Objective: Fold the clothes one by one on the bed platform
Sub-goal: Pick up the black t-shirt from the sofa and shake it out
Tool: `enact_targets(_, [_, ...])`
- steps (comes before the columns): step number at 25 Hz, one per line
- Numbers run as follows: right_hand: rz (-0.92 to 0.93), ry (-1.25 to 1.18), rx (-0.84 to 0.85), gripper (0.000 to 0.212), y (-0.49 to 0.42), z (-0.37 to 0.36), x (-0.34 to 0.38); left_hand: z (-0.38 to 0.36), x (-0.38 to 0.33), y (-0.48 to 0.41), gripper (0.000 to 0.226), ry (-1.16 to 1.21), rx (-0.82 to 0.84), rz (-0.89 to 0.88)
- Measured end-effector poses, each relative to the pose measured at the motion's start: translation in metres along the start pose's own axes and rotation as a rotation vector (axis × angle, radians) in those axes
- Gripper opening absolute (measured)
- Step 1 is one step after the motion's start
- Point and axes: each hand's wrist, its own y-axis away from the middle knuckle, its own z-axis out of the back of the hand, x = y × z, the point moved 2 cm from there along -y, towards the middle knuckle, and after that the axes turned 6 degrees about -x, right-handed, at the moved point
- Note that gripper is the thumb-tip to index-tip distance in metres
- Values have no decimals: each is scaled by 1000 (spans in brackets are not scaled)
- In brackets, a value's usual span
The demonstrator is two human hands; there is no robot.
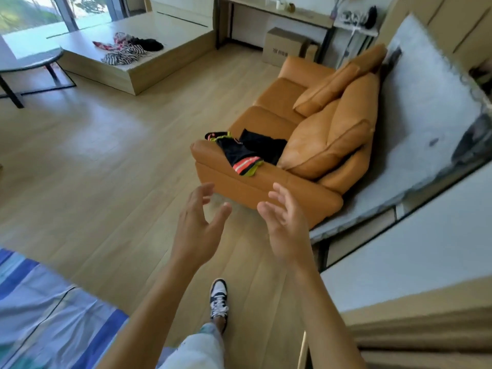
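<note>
The bed platform [173, 33] is a low, boxy step of pale wood-grain board at the far side of the room, beside the window. On its top lies a loose heap of clothes [127, 47]: a crumpled black-and-white striped piece [121, 55] nearest the edge, a soft black piece [149, 44] behind it, and a red-and-white patterned one [106, 45] trailing to the left. Well apart from them, a squat sofa [266, 187] in smooth tan-orange leather with plump, creased back cushions [327, 145] stands on the glossy plank floor [106, 155]. On its near seat lies a black sports garment [239, 153] with neon yellow edging and an orange reflective band, touching a plain black garment [262, 145] beside it. Both bare forearms reach forward from the bottom of the view, the hands held in the air just short of the sofa's near end. The left hand [197, 225] is open, thumb spread wide, fingers loosely curved, gripping nothing. The right hand [285, 227] mirrors it, palm turned inward toward the left one, fingers relaxed and parted, also empty. Below them a dark-and-white laced sneaker [219, 299] is planted on the floor, and a wrinkled blue-striped sheet [53, 310] fills the lower left corner. A round dark table [29, 59] on thin black legs stands to the left of the platform.
</note>
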Motion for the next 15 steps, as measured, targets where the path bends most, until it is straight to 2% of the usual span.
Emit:
enact_targets(5, [-32,64,70,59,-160,-39,-14,-63,19,-143,45,38,63,34])
enact_targets(9, [-95,91,119,56,-280,-77,-27,-93,34,-244,41,-33,90,115])
enact_targets(15, [-208,244,207,60,-447,-141,-94,-133,76,-357,41,-106,71,258])
